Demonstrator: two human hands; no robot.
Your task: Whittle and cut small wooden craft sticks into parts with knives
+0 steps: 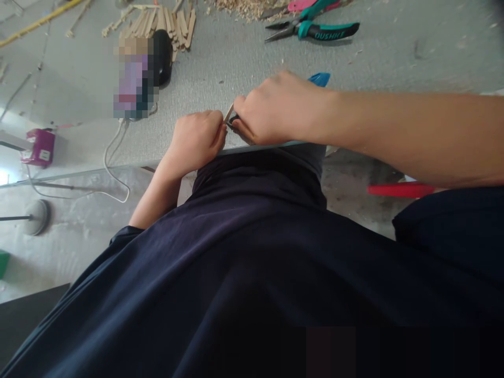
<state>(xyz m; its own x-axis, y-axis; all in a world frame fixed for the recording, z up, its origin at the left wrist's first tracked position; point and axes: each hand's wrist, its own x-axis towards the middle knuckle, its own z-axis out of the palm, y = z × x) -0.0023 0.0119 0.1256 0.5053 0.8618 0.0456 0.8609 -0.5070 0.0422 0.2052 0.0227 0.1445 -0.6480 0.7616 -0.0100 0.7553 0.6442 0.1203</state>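
At the table's front edge my left hand (200,136) is closed, pinching a thin, pale wooden stick (228,113) that shows in the narrow gap between my hands. Close on its right, my right hand (281,107) is wrapped round a tool with a blue end (321,80). That blue end sticks out behind the hand, and a small dark part shows by the thumb. The fingers hide the rest of the tool, so its kind cannot be made out. The stick meets the dark part at the fingertips.
Several flat wooden sticks (173,23) lie at the back left, beside a black rounded object (161,56). Green-and-black needle-nose pliers (311,30) and wood shavings (252,8) are at the back. A white cable (106,157) hangs over the table edge near a purple box (41,147).
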